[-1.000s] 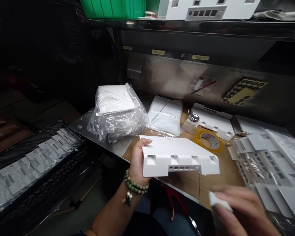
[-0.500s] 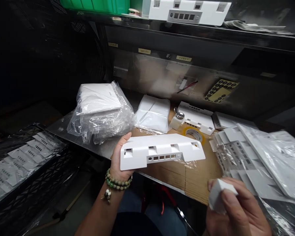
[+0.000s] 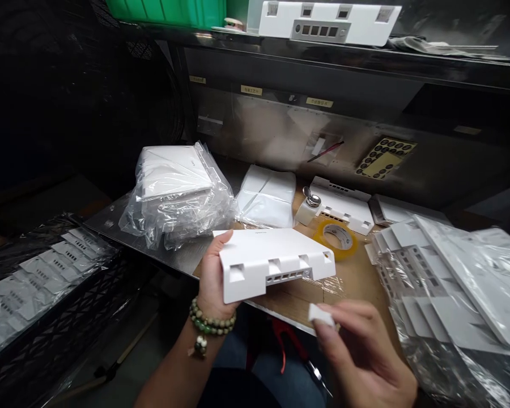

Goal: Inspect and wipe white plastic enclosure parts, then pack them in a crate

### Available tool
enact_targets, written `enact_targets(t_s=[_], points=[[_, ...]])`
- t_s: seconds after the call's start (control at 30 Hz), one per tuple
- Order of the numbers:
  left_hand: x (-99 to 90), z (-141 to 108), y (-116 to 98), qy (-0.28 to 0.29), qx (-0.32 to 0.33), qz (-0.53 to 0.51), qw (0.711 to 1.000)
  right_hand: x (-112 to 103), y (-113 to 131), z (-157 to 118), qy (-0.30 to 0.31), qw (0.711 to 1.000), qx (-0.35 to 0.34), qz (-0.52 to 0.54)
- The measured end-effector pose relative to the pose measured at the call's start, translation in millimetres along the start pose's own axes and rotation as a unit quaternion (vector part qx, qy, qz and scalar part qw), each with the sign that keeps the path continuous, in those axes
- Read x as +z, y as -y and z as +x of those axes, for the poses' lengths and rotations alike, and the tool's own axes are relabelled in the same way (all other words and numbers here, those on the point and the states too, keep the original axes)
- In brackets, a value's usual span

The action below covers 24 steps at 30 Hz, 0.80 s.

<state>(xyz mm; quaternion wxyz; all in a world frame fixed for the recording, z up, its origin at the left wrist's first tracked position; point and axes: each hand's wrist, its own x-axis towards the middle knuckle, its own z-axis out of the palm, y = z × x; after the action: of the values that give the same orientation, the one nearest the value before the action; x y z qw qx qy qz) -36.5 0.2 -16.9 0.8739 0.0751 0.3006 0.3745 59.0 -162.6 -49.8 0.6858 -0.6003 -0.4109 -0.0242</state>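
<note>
In my left hand (image 3: 215, 280) is a white plastic housing (image 3: 272, 246), gripped at its left end with the thumb on top. A row of small port openings runs along its front edge, which faces me. Lower right, my right hand (image 3: 365, 345) pinches a small white piece of cloth or foam (image 3: 322, 314) between thumb and fingers. That piece is apart from the housing, a little below its right end. Behind the housing lies a roll of yellow tape (image 3: 336, 238). A white dispenser bottle with a metal cap (image 3: 310, 205) stands behind the tape.
Plastic-wrapped white housings (image 3: 176, 175) are stacked at the left, beside a pile of clear bags (image 3: 267, 195). More housings (image 3: 446, 283) crowd the right side. A crate (image 3: 68, 300) of parts sits lower left. A shelf (image 3: 323, 56) overhangs the bench.
My left hand has tilted the housing so more of its top shows. My right hand has moved left and up toward it, still pinching the white piece.
</note>
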Motion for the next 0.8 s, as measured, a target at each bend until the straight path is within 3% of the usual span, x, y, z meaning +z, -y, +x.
enact_targets(t_s=[0.1, 0.3, 0.63, 0.8], points=[[5.0, -4.1, 14.8, 0.023, 0.006, -0.014, 1.0, 18.5, 6.4, -2.2, 0.08, 0.992, -0.092, -0.021], [6.6, -11.3, 28.6, 0.066, -0.072, -0.035, 0.995, 46.0, 8.9, -3.2, 0.093, 0.984, -0.147, -0.036], [4.7, -15.0, 26.7, 0.063, -0.054, -0.032, 0.996, 49.1, 12.3, -4.2, 0.091, 0.982, -0.159, -0.048], [0.9, -7.3, 5.7, 0.017, -0.087, 0.019, 0.996, 31.4, 26.7, 1.7, 0.153, 0.981, -0.122, 0.013]])
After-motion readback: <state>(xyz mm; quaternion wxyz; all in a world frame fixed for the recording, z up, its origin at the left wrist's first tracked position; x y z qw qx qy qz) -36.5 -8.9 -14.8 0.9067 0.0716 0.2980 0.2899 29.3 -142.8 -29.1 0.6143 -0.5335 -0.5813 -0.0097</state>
